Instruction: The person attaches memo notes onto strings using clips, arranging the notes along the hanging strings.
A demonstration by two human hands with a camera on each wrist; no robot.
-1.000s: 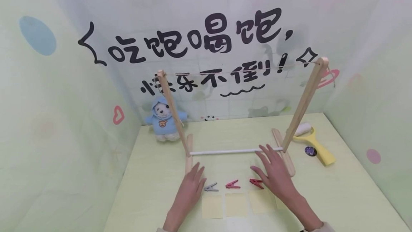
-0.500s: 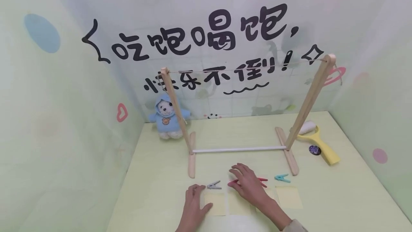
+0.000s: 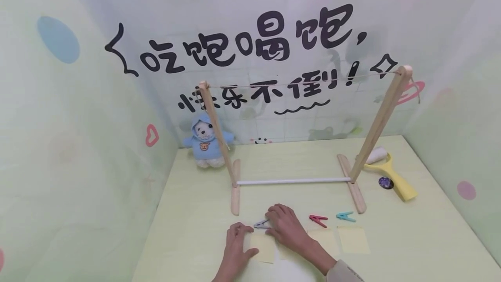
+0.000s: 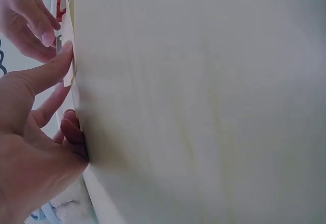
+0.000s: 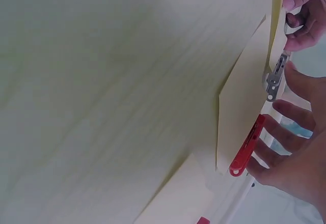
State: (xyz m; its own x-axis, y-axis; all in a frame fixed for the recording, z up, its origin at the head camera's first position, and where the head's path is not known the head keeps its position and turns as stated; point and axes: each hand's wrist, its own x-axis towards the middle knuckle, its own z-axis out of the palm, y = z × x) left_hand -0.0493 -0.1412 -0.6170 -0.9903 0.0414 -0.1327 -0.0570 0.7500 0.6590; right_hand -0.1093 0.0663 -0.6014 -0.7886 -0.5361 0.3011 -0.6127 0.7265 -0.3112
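Observation:
My left hand (image 3: 236, 245) rests at the left edge of the leftmost yellow sticky note (image 3: 264, 247), thumb and index fingertips at its edge. Beside that note's top edge lies a grey clothespin (image 5: 275, 79). Around its handle end my right hand (image 3: 288, 229) has thumb and index finger spread apart, fingertips right at it. The right wrist view shows a red-pink clothespin (image 5: 247, 145) under the other fingers; the hand hides it in the head view. Farther right lie a red clothespin (image 3: 318, 220) and a teal clothespin (image 3: 346, 216).
More sticky notes (image 3: 354, 239) lie in a row to the right. Behind stands a wooden frame (image 3: 381, 125) with a string across its top and a white rod (image 3: 293, 181) low down. A plush toy (image 3: 205, 142) sits left; a yellow-handled roller (image 3: 395, 177) and a dark round piece (image 3: 385, 182) lie right.
My right hand has moved left, from near the red clothespin past the red-pink one to the grey one. My left hand has come down to the leftmost note's edge.

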